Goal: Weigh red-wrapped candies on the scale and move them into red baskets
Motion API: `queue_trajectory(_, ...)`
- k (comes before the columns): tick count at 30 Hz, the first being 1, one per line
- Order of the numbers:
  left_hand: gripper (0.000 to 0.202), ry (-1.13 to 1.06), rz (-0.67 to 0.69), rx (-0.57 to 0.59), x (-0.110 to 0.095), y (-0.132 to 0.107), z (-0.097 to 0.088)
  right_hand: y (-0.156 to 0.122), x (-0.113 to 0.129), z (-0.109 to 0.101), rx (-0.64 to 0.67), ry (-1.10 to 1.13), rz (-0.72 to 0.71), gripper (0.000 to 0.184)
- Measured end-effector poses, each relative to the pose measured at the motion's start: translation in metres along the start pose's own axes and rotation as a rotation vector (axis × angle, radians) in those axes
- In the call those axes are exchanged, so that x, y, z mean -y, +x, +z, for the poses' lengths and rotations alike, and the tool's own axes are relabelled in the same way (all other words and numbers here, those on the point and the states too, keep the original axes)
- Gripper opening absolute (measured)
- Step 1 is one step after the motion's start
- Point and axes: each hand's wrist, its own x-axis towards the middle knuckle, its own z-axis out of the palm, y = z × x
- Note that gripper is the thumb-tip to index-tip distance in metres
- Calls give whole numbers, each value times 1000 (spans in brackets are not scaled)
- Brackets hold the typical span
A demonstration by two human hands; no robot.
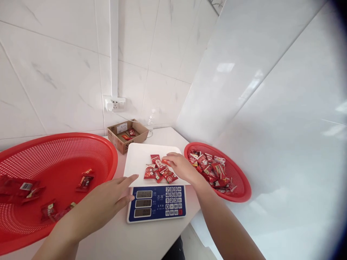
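Red packets [159, 171] heaped on a white scale tray [138, 160]

They are lain flat, crumpled and overlapping, near the tray's front right.

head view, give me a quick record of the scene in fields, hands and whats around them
left hand: open, fingertips at the scale's front left corner
right hand: on a red packet at the pile's edge; grip unclear
scale: blue keypad, white tray
red packets: small pile on tray
right basket: red, many packets
left basket: red, large, few packets
cardboard box: behind tray, open
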Motion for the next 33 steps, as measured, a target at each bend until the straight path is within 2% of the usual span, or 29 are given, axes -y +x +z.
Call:
queue_trajectory(4, 50, 15, 3, 35, -2, -2, -2, 3, 1, 17, 131, -121, -56, 53)
queue_trajectory(8, 51, -7, -35, 69, -4, -2, -5, 0, -4, 15, 129, -147, -3, 54)
queue_trajectory(11, 51, 7, -26, 55, -3, -2, -4, -3, -6, 5, 71, -77, 63, 46)
queue_trajectory(14, 52, 47, -1, 33, 0, -2, -1, -8, -9, 0, -23, -22, 204, 35)
queue_trajectory(16, 51, 76, 28, 15, 1, -3, -1, -13, -13, -1, -113, 23, 255, 27)
queue_trajectory(18, 51, 86, 29, 15, 1, -3, -2, -21, -18, 1, -238, 102, 239, 21)
queue_trajectory(20, 51, 65, -11, 32, 1, -4, -4, -32, -24, 4, -358, 199, 244, 22)
queue_trajectory(22, 52, 36, -54, 49, -1, -3, -7, -44, -28, 9, -430, 300, 307, 29)
queue_trajectory(26, 51, 0, -70, 72, -4, 0, -11, -62, -33, 21, -457, 387, 406, 38)
queue_trajectory(33, 51, -21, -89, 97, -4, 0, -13, -63, -27, 31, -432, 347, 346, 42)
